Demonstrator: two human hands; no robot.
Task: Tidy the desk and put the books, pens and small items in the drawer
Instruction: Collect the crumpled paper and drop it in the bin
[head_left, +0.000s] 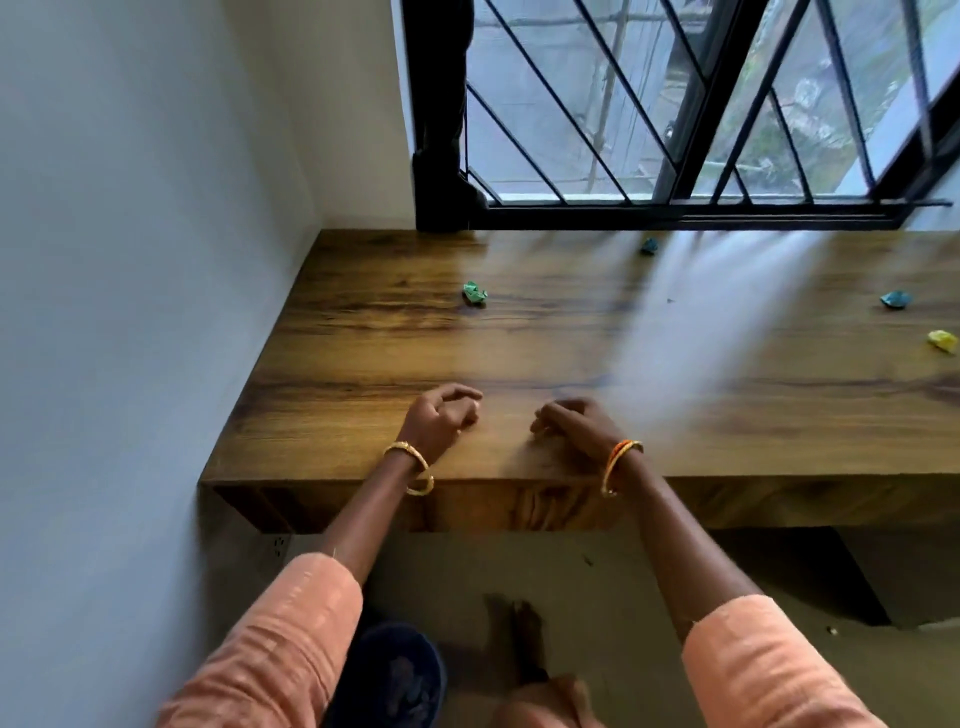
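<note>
While both hands, left (443, 415) and right (569, 423), rest loosely curled and empty on the wooden desk (363, 353), crumpled green (474, 293), blue (896, 299) and yellow (943, 341) paper scraps lie scattered.

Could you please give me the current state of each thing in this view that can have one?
left hand: fingers curled, holding nothing visible, resting on the desk's front edge.
right hand: fingers curled, resting on the desk, contents cannot be told.
green paper wad: crumpled, lying loose on the desk.
teal paper wad: crumpled, near the window.
blue paper wad: crumpled, at the right.
yellow paper wad: crumpled, at the right edge.
window: barred; open or shut unclear.
</note>
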